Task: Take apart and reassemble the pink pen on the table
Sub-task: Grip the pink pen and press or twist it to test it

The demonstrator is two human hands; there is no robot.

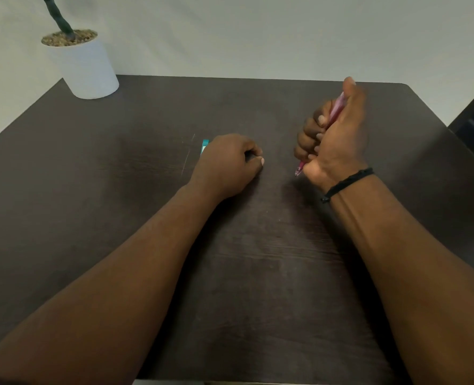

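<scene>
Dark table (147,259) fills frame, right hand (333,140) at centre right fisted round the pen (337,107), tip poking out below, left hand (227,162) curled empty-looking at centre beside a teal item (204,145); one-handed grip risks small parts dropping once unscrewed.

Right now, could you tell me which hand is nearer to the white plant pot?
Left. The left hand rests closed on the table, right of and nearer the camera than the white plant pot. The right hand, gripping the pink pen, is farther right.
</scene>
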